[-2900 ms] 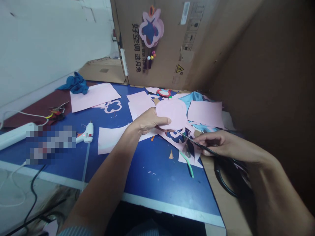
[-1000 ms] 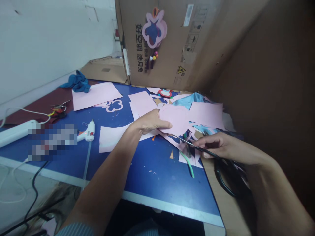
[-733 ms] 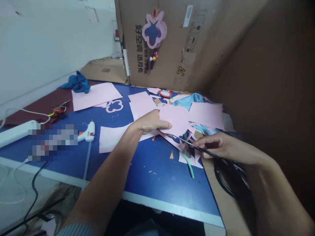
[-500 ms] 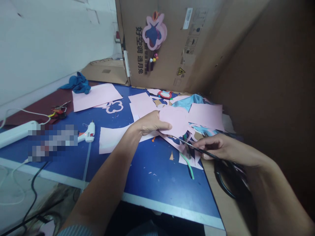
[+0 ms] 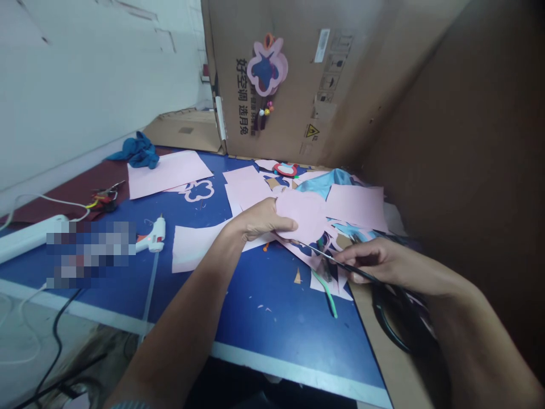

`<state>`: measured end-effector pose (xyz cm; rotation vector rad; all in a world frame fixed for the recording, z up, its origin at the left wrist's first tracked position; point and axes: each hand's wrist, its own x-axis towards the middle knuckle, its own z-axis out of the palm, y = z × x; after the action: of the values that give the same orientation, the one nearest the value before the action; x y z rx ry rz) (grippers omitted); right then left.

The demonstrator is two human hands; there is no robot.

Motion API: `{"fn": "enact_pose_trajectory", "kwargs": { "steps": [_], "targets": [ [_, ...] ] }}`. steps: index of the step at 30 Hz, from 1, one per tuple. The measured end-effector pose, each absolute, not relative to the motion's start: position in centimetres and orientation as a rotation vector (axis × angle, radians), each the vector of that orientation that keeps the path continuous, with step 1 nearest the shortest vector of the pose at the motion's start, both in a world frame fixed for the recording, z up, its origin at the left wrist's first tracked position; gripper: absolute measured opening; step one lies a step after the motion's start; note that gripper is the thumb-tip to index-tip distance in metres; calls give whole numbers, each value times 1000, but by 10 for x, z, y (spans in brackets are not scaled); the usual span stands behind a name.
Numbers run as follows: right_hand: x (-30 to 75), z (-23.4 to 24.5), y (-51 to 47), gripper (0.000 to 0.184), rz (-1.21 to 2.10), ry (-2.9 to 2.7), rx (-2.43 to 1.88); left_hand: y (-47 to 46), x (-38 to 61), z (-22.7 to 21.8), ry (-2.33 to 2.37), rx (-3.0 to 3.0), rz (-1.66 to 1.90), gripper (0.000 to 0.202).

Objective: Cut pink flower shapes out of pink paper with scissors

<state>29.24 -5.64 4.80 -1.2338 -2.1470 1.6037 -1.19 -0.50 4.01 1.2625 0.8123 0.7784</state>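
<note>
My left hand [image 5: 259, 220] pinches the thin, floppy pink paper disc [image 5: 303, 215] at its 9 o'clock edge, while my right hand [image 5: 378, 264] grips scissors [image 5: 340, 262] at 5 o'clock.

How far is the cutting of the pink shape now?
Done: most of the pink paper piece already has a rounded edge. In hand: the left hand holds it while the right hand works the scissors at its lower edge. Left: that lower edge.
</note>
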Motion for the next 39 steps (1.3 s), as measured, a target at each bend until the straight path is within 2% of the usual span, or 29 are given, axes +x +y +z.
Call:
{"fn": "enact_pose_trajectory", "kwargs": {
  "steps": [12, 19, 27, 39],
  "targets": [
    [291, 50, -59, 41, 1561, -2173, -1204, -3, -11, 38, 787, 1238, 789, 28],
    [295, 45, -56, 43, 1507, -2181, -1223, -3, -12, 39, 792, 1228, 827, 39],
    [294, 47, -57, 42, 1482, -2208, -1204, -6, -11, 40, 760, 1221, 778, 42],
    [293, 49, -57, 39, 1490, -2225, -1205, -6, -10, 41, 767, 1233, 766, 25]
  ]
}}
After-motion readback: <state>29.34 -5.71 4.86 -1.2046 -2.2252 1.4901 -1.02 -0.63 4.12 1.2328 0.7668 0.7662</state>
